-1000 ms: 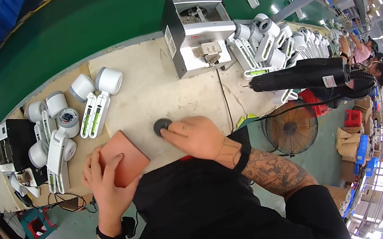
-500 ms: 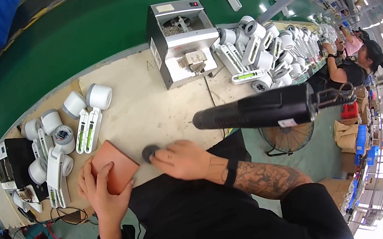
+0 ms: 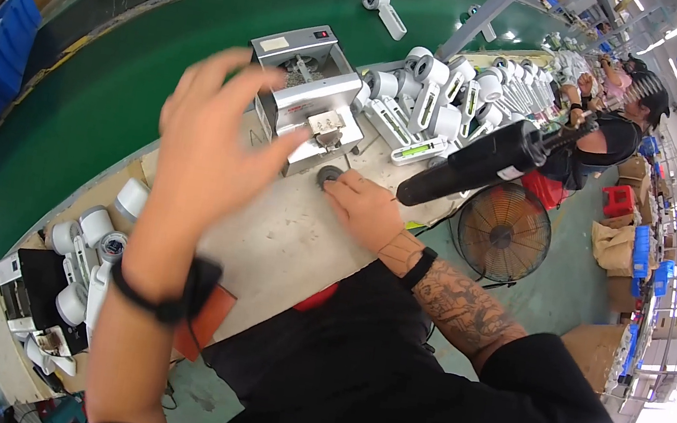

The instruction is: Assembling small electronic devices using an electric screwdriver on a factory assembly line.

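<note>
My left hand (image 3: 223, 137) is raised in front of the grey box-shaped machine (image 3: 315, 107), fingers spread, with nothing seen in it. The machine has an open hopper of small metal pieces, partly covered by that hand. On the pale tabletop just below the machine, my right hand (image 3: 365, 211) has its fingers closed on a dark round cap-like part (image 3: 328, 177). A reddish-brown square block (image 3: 206, 320) lies at the table's near edge, partly behind my left wrist. A black cylindrical hanging tool (image 3: 476, 166), like an electric screwdriver, is to the right of my right hand.
White handheld units with round heads (image 3: 424, 106) are piled behind the machine; several more (image 3: 96, 223) lie at the left by a black-and-white device (image 3: 24, 292). Beyond runs a green conveyor belt (image 3: 144, 51). A floor fan (image 3: 503, 232) and a seated co-worker (image 3: 603, 137) are at right.
My left hand has left the reddish-brown block and risen toward the machine. My right hand has moved away from me with the dark round part, to just below the machine. The view has shifted.
</note>
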Demonstrator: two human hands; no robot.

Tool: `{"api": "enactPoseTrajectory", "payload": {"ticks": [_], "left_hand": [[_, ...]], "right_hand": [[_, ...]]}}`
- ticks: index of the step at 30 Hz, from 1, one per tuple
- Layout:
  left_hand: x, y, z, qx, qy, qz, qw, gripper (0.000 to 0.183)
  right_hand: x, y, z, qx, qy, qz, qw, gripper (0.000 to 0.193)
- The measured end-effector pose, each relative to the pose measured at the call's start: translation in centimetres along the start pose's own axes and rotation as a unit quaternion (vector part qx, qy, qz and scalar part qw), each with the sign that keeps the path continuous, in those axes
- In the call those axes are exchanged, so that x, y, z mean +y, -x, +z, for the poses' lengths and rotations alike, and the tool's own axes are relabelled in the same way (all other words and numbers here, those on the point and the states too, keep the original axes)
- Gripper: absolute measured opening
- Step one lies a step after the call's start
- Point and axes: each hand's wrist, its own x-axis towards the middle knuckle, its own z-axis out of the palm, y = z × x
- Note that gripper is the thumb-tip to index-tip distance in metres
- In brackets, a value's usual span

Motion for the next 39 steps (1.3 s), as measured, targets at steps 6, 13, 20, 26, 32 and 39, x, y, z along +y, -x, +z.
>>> {"api": "enactPoseTrajectory", "payload": {"ticks": [6,13,20,26,32,39], "left_hand": [[-2.3,-7.9,5.9,-0.208,-0.226,-0.054,0.95,0.113],[-3.1,-9.4,6.1,-0.267,-0.107,-0.093,0.953,0.112],[-2.3,-10.5,1.8,-0.213,-0.031,-0.14,0.967,0.102],[-0.5,-11.2,-2.6,-0.178,-0.129,-0.113,0.969,0.095],[0.0,-9.8,-4.8,-0.17,-0.085,-0.154,0.97,0.095],[-0.2,-9.2,-5.1,-0.179,-0.135,-0.223,0.949,0.095]], "right_hand": [[-1.7,1.0,-1.0,0.019,-0.04,-0.064,0.997,0.018],[0.2,2.2,-1.8,0.003,0.016,-0.02,1.0,0.016],[0.5,-2.0,2.5,0.034,-0.02,-0.005,0.999,0.017],[-2.9,-4.7,4.4,0.047,-0.047,-0.122,0.99,0.012],[-1.4,-4.9,5.2,-0.026,-0.074,-0.054,0.996,0.012],[-2.2,-7.6,4.7,-0.032,-0.05,-0.078,0.995,0.011]]}}
